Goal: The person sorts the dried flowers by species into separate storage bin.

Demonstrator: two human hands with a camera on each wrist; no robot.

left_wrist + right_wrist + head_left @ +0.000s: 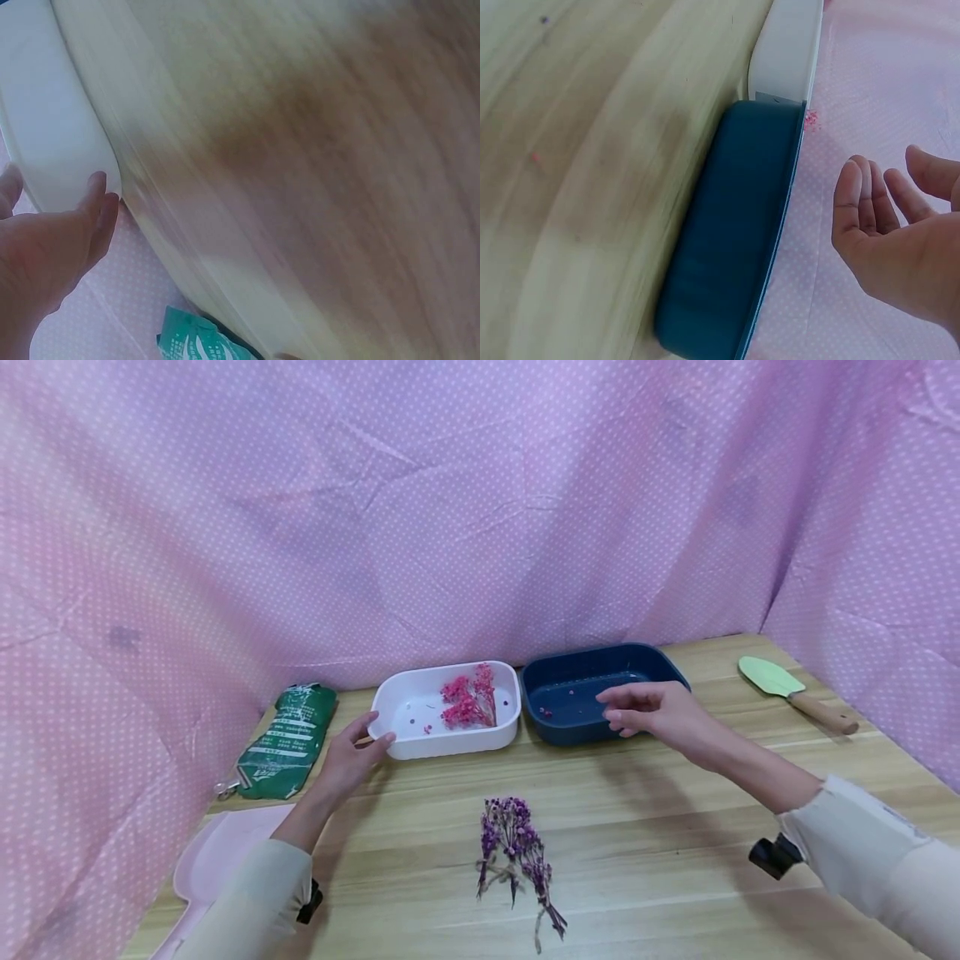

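My left hand [351, 762] is at the left end of a white rectangular tray [450, 744], with fingers and thumb spread at its near left corner. In the left wrist view, extended fingers [96, 196] lie against the tray's end wall. Pink dried flowers [470, 697] and a few loose bits lie inside it. Empty and loosely bent, my right hand [660, 714] hovers over the front right part of a dark blue tray [573, 733]. Small flower bits are scattered in that tray. Purple dried flowers [517, 843], tied with twine, lie on the table in front of both trays.
A green printed bag [288, 743] lies at the left, and a pink dustpan-like item [225, 852] is partly under my left sleeve. On the right rests a light green trowel [771, 677] with a wooden handle. A pink dotted cloth [465, 527] hangs behind the wooden table [645, 877].
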